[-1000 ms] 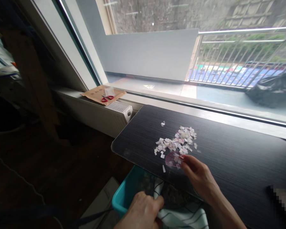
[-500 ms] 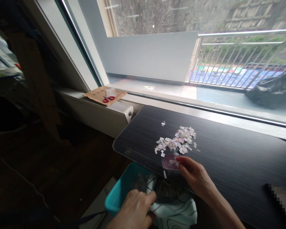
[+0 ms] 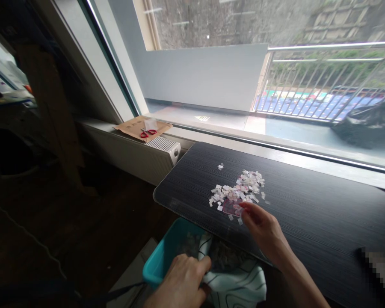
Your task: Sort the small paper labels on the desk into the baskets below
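Daylight falls on the dark table (image 3: 308,205); my right hand (image 3: 261,226) pinches a clear pink scraper (image 3: 232,207), now pushed back into the paper scraps (image 3: 239,190) for another sweep, while my left hand (image 3: 182,284) grips the teal bin's (image 3: 162,261) liner below.

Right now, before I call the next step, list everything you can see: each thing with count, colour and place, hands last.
paper scraps: many, white and pinkish, heaped on the tabletop ahead of the right hand
pink plastic piece: one, translucent pink, at the near edge of the heap, pinched in the right fingertips
table: one, black with fine stripes, under the window
bin: one, teal, below the table's near edge
bag: one, white with dark lines, lining the bin
scissors: one pair, red handles, on the envelope
envelope: one, brown, on the sill at left
heater: one, white, under the sill
left hand: grips the bag's rim
right hand: holds the pink plastic piece
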Demonstrator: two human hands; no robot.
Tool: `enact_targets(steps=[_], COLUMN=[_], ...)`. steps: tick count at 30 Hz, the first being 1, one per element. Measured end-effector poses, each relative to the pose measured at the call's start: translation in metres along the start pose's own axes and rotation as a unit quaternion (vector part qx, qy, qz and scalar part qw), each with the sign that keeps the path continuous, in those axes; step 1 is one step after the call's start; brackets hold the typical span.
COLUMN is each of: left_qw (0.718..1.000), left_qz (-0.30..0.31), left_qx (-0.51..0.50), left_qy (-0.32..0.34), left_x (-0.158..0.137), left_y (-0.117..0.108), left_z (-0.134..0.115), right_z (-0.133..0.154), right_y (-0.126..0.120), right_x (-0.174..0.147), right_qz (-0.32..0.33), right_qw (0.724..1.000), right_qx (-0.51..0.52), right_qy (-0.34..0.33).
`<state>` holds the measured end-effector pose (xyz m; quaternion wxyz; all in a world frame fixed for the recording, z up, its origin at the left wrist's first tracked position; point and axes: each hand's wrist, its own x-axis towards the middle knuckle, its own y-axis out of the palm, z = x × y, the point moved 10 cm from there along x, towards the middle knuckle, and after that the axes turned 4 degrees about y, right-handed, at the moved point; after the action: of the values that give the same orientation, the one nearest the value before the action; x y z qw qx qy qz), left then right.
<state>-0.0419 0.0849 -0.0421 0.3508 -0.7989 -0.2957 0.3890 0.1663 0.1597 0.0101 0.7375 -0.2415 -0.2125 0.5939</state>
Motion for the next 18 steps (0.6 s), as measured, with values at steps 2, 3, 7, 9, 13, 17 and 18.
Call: enact_targets(steps=[2, 3, 7, 9, 13, 17, 18], left_qw=[1.000, 1.000, 1.000, 1.000, 1.000, 1.000, 1.000], left_qz=[0.004, 0.007, 0.007, 0.013, 0.015, 0.009, 0.012], left_qx=[0.003, 0.004, -0.002, -0.003, -0.003, -0.004, -0.003], left_qy=[-0.004, -0.006, -0.014, -0.016, -0.015, -0.009, -0.010], left_x=[-0.001, -0.001, -0.003, -0.004, -0.003, -0.002, -0.002], left_y=[0.001, 0.001, -0.001, -0.001, -0.002, -0.005, -0.005], left_z=[0.001, 0.001, 0.002, 0.001, -0.003, -0.007, -0.008], right_z=[0.005, 0.007, 0.009, 0.007, 0.005, 0.007, 0.008], right_y=[0.004, 0.006, 0.009, 0.007, 0.006, 0.001, 0.001], right_x=[0.005, 0.006, 0.001, -0.006, -0.018, -0.016, -0.015], right_qz=[-0.010, -0.010, 0.011, 0.032, 0.090, 0.069, 0.063], right_qw=[1.000, 1.000, 0.998, 0.997, 0.994, 0.997, 0.997], right_qx=[-0.009, -0.016, -0.049, -0.062, -0.058, -0.034, -0.031], right_qy=[-0.017, -0.024, -0.025, -0.018, -0.012, -0.014, -0.016])
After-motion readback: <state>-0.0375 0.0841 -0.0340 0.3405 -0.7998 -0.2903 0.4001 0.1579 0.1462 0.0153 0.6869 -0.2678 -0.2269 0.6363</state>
